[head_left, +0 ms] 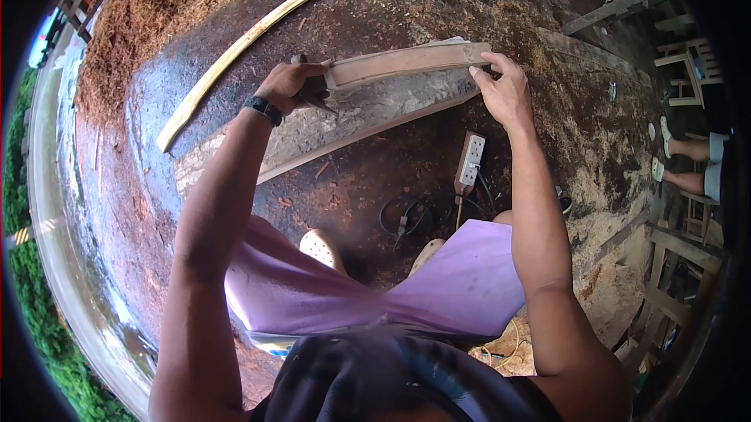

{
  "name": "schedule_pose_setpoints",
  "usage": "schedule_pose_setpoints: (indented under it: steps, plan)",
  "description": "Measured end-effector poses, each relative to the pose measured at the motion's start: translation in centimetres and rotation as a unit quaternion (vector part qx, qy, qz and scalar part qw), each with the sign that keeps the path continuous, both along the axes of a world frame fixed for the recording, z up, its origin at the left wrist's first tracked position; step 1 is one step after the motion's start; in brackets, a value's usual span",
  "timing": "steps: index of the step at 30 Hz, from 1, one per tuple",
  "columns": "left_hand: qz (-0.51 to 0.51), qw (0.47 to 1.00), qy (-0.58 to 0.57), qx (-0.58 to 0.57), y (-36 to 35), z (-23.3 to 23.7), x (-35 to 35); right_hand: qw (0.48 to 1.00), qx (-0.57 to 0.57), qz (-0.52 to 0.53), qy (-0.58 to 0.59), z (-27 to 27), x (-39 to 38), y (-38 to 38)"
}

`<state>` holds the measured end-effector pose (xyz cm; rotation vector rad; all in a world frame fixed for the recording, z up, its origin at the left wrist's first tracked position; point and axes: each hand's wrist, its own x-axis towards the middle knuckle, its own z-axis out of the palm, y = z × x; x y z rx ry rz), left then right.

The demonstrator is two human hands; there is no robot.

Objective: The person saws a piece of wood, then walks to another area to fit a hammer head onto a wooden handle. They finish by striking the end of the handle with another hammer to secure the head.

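Observation:
A slightly curved wooden piece [407, 64] lies across the top of a thick, rough-faced plank [375, 105]. My right hand [506, 92] grips its right end, with the thumb below and the fingers above. At its left end is my left hand [291, 87], wearing a dark watch [264, 109]. Its fingers are curled and one fingertip touches the end of the wooden piece. A dark tool [325, 104] with a pointed tip sticks out below these fingers; its kind is not clear, and the palm hides most of it.
A power strip [471, 158] with cables [407, 215] lies on the floor near my feet. A long curved pole [258, 31] rests beyond the plank. Wood shavings [156, 15] are piled at the upper left. Wooden frames [688, 70] and another person's legs [688, 148] are at right.

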<state>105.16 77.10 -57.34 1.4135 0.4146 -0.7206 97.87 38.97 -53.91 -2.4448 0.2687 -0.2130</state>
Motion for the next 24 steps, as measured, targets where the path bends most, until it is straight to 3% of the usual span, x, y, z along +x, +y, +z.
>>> schedule_pose_setpoints:
  steps: [6,12,24]
  plan:
    - [-0.047,0.997,0.050,0.037,0.5,-2.6,-0.3,1.000,-0.004,0.001,0.006,0.0,-0.1,0.0]
    - [-0.053,0.996,0.043,0.059,-0.2,-0.5,-1.1,1.000,-0.005,0.005,0.006,-0.1,-0.2,-0.1]
    - [-0.067,0.995,0.055,0.052,0.4,-1.7,-0.5,1.000,-0.019,0.006,-0.001,-0.7,0.0,-0.6]
